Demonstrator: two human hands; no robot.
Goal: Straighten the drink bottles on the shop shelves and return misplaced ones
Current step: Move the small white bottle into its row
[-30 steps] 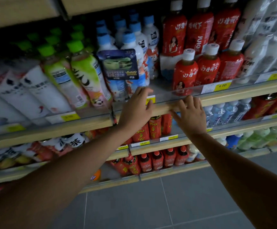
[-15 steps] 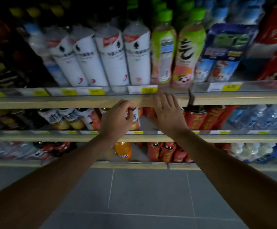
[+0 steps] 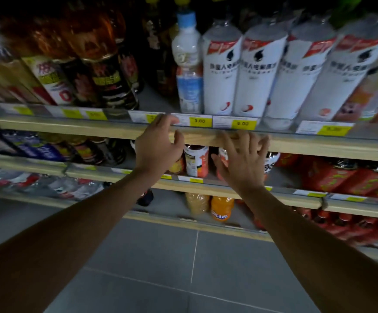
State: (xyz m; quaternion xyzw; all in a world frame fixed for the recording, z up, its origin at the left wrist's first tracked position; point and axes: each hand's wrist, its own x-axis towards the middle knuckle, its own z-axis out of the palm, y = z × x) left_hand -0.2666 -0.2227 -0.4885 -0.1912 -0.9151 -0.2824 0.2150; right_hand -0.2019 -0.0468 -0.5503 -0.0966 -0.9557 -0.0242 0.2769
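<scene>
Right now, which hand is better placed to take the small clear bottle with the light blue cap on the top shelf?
Left, probably. The left hand is empty at the shelf edge just below the small clear bottle with the light blue cap; the right hand hangs open, lower and further right.

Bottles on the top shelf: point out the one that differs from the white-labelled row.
The small clear bottle with the pale blue cap, at the left end of the four tall white-labelled bottles; it is shorter and slimmer.

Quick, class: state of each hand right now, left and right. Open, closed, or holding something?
Left hand: open, fingers loosely curled at the shelf edge, holding nothing.
Right hand: open, fingers spread, holding nothing.
</scene>
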